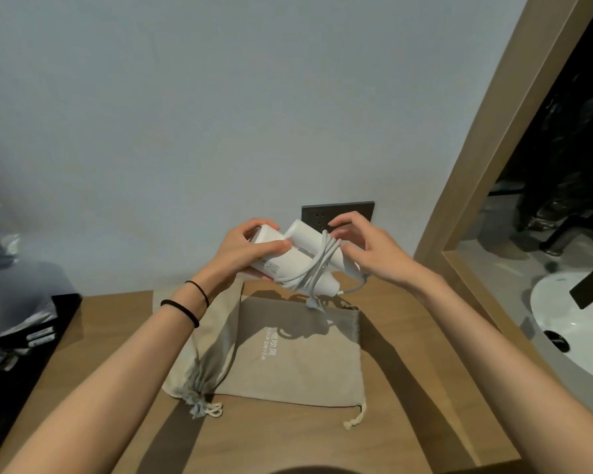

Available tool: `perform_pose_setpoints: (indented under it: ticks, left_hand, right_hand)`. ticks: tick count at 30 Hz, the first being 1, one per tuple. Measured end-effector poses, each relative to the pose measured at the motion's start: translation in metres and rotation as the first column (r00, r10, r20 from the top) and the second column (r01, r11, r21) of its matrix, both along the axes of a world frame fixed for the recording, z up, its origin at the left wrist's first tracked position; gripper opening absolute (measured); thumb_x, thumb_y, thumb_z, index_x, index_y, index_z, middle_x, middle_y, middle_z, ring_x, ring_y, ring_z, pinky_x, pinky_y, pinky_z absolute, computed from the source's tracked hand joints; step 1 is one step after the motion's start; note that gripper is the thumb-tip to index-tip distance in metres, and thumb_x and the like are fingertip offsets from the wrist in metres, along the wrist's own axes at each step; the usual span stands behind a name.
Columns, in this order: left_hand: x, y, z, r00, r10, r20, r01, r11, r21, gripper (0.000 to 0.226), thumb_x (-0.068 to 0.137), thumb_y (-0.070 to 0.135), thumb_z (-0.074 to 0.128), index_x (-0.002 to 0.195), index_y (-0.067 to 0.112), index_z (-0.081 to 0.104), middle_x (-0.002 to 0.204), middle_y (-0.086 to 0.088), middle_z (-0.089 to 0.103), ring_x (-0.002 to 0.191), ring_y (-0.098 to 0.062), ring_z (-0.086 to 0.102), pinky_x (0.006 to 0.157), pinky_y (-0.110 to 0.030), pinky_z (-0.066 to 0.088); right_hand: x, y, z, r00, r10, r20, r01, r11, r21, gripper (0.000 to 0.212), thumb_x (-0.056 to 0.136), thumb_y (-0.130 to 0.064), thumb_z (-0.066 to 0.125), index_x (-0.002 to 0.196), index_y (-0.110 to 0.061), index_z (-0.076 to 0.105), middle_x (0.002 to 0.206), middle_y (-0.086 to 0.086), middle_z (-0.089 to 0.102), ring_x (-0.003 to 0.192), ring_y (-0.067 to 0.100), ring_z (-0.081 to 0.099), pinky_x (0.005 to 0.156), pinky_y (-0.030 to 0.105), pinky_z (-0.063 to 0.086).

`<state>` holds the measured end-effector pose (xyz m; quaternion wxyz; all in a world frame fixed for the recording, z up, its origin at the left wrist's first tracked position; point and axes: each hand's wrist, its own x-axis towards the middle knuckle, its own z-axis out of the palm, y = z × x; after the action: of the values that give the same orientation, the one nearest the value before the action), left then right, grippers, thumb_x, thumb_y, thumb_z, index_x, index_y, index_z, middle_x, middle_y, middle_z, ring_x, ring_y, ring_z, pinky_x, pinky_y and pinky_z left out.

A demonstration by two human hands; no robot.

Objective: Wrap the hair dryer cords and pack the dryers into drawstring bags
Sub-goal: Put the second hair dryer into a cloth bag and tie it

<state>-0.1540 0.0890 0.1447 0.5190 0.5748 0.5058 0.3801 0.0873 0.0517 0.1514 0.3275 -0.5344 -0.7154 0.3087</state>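
Nearing the wrap's end, left grip (250, 251) is holding the dryer (298, 253), right grip (367, 248) is pinching the cord (319, 265), bag (302, 364) is lying flat, unpacked.

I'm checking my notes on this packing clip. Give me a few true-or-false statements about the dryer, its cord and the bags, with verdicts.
1. The left hand grips the white hair dryer. True.
2. The cord hangs fully unwound. False: several loops are wound round the dryer.
3. The dryer is inside a bag. False: it is held in the air above the printed bag, which lies flat on the wooden table.
4. A wall socket is behind the hands. True.
5. The right hand rests on the table. False: it holds the cord at the dryer.
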Motion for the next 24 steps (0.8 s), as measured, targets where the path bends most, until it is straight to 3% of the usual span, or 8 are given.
perform_pose_setpoints:
  ticks: [3, 5, 11, 14, 17, 19, 24]
  left_hand:
    - [0.0, -0.001, 0.003, 0.999, -0.005, -0.034, 0.007, 0.999, 0.054, 0.038, 0.072, 0.021, 0.081, 0.105, 0.019, 0.063, 0.103, -0.001, 0.06, 0.091, -0.023, 0.064, 0.06, -0.044, 0.06]
    - [0.001, 0.001, 0.007, 0.998, -0.007, -0.06, 0.012, 0.995, 0.094, 0.038, 0.072, 0.022, 0.081, 0.105, 0.021, 0.062, 0.102, 0.0, 0.058, 0.092, -0.022, 0.063, 0.059, -0.041, 0.06]
    - [-0.002, 0.009, 0.015, 0.99, -0.078, -0.119, 0.094, 0.987, 0.133, 0.036, 0.071, 0.025, 0.082, 0.102, 0.023, 0.064, 0.102, 0.001, 0.057, 0.092, -0.02, 0.061, 0.059, -0.04, 0.06]
    - [-0.005, 0.014, 0.014, 0.993, -0.053, -0.109, 0.067, 0.99, 0.122, 0.036, 0.072, 0.025, 0.081, 0.103, 0.022, 0.063, 0.104, 0.0, 0.057, 0.094, -0.022, 0.061, 0.06, -0.042, 0.06]
    - [-0.008, 0.018, 0.009, 0.999, -0.013, -0.044, 0.015, 0.999, 0.051, 0.037, 0.072, 0.024, 0.081, 0.104, 0.021, 0.063, 0.108, -0.005, 0.059, 0.098, -0.028, 0.062, 0.064, -0.049, 0.06]
    - [-0.007, 0.019, 0.005, 1.0, -0.013, -0.015, 0.013, 1.0, 0.012, 0.037, 0.071, 0.024, 0.082, 0.104, 0.021, 0.064, 0.112, -0.008, 0.061, 0.098, -0.03, 0.064, 0.065, -0.05, 0.059]
    - [-0.001, 0.02, 0.001, 1.0, -0.007, 0.02, 0.007, 0.999, -0.043, 0.037, 0.071, 0.024, 0.081, 0.104, 0.021, 0.065, 0.113, -0.01, 0.062, 0.093, -0.029, 0.068, 0.064, -0.048, 0.059]
  right_hand:
    - [-0.005, 0.002, 0.002, 0.967, 0.057, 0.249, -0.087, 0.99, 0.111, 0.047, 0.091, -0.007, 0.045, 0.13, -0.034, 0.047, 0.118, -0.006, 0.056, 0.108, 0.005, 0.051, 0.093, 0.024, 0.043]
    - [-0.007, 0.004, 0.002, 0.928, 0.019, 0.372, -0.094, 0.978, 0.185, 0.04, 0.091, -0.014, 0.048, 0.127, -0.032, 0.051, 0.116, -0.009, 0.054, 0.104, 0.005, 0.049, 0.089, 0.029, 0.046]
    - [0.002, 0.011, 0.013, 0.834, -0.032, 0.55, -0.135, 0.956, 0.261, 0.013, 0.085, -0.035, 0.055, 0.094, -0.029, 0.047, 0.105, -0.009, 0.047, 0.087, 0.012, 0.048, 0.067, 0.03, 0.048]
    - [0.009, 0.012, 0.014, 0.832, -0.007, 0.555, -0.145, 0.963, 0.229, 0.012, 0.091, -0.034, 0.049, 0.086, -0.024, 0.045, 0.101, -0.007, 0.05, 0.085, 0.014, 0.05, 0.067, 0.033, 0.049]
    - [0.01, 0.008, 0.011, 0.878, 0.052, 0.477, -0.126, 0.984, 0.125, 0.02, 0.092, -0.032, 0.054, 0.106, -0.025, 0.043, 0.112, -0.002, 0.059, 0.102, 0.014, 0.057, 0.082, 0.037, 0.051]
    - [0.006, 0.004, 0.006, 0.921, 0.065, 0.384, -0.106, 0.991, 0.086, 0.03, 0.09, -0.032, 0.059, 0.113, -0.026, 0.04, 0.11, 0.0, 0.061, 0.099, 0.02, 0.06, 0.081, 0.04, 0.052]
    - [0.009, 0.004, -0.003, 0.966, -0.038, 0.254, -0.01, 0.983, 0.186, 0.016, 0.094, -0.031, 0.056, 0.109, -0.028, 0.059, 0.1, -0.003, 0.067, 0.088, 0.016, 0.062, 0.075, 0.04, 0.054]
